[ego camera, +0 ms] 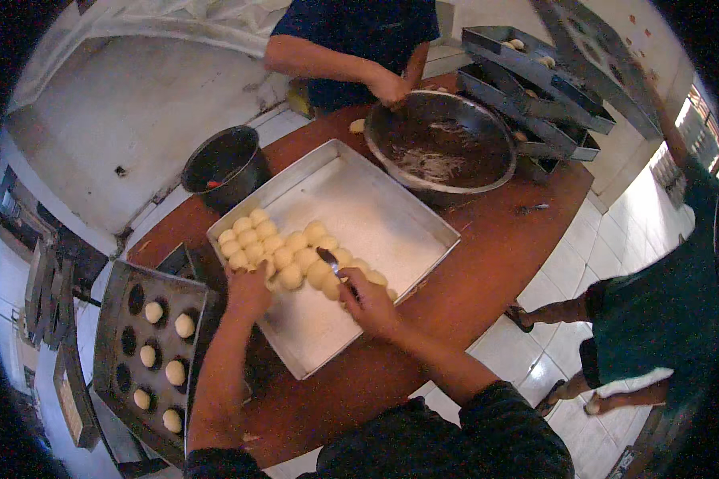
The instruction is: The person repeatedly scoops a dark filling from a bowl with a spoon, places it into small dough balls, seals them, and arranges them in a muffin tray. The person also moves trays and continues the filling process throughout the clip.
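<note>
A large square metal tray (359, 209) lies on the brown table before me, with many pale dough balls (290, 276) clustered across its left and middle part. My left hand (250, 290) is at the left of the cluster, fingers against the dough balls; whether it grips one cannot be told. In my right hand (368, 302) is a metal spoon (328, 257), its dark bowl over the balls near the middle of the tray. The fingers partly hide the handle.
A baking pan (201, 341) with round hollows and dough balls stands at left. A dark bucket (224, 164) and a wide metal bowl (440, 143) stand beyond the tray. A co-worker's hand (389, 87) is at the bowl's rim. Stacked metal pans (533, 102) stand behind; another person stands at right.
</note>
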`<state>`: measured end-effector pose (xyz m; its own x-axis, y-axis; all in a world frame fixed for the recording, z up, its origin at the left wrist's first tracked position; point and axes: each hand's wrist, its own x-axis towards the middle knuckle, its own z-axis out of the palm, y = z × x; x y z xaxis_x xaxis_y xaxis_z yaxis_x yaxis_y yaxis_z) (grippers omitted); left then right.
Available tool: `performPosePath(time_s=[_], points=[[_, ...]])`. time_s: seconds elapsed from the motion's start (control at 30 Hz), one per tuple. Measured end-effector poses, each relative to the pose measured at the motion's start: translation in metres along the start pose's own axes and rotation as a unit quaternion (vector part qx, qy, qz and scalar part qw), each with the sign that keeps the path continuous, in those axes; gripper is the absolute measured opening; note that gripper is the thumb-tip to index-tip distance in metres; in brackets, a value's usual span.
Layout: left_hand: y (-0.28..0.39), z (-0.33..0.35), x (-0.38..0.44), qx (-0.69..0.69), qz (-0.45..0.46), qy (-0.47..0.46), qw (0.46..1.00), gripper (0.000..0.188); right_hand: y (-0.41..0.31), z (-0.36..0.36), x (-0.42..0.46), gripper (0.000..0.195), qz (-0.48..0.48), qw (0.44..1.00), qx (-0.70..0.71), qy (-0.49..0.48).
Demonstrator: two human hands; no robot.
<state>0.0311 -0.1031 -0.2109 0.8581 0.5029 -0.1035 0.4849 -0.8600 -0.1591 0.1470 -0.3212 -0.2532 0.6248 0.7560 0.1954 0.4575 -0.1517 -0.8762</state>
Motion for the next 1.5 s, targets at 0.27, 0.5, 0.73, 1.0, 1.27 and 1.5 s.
performPosePath(time_s=[0.27,0.5,0.73,1.0,1.27,1.5], points=[[-0.033,-0.129,-0.101,-0.630,0.047,0.166,0.757,0.043,-0.003,-0.108,0.063,0.036,-0.023,0.974,0.223,0.017],[-0.004,-0.092,-0.150,-0.628,-0.164,0.178,0.739,0.043,0.074,-0.231,0.219,0.026,0.055,0.941,-0.316,0.108],[0.014,-0.062,-0.155,-0.665,-0.237,0.114,0.699,0.045,0.125,-0.190,0.276,0.029,0.149,0.905,-0.394,-0.063],[0.009,-0.050,-0.161,-0.672,-0.271,0.118,0.679,0.048,0.110,-0.176,0.284,0.028,0.131,0.904,-0.387,-0.125],[0.005,-0.044,-0.175,-0.688,-0.268,0.132,0.661,0.051,0.162,-0.187,0.290,0.024,0.212,0.974,-0.053,-0.064],[0.021,-0.044,-0.183,-0.693,-0.210,0.132,0.676,0.050,0.006,-0.215,0.217,0.028,0.166,0.955,0.229,-0.089]])
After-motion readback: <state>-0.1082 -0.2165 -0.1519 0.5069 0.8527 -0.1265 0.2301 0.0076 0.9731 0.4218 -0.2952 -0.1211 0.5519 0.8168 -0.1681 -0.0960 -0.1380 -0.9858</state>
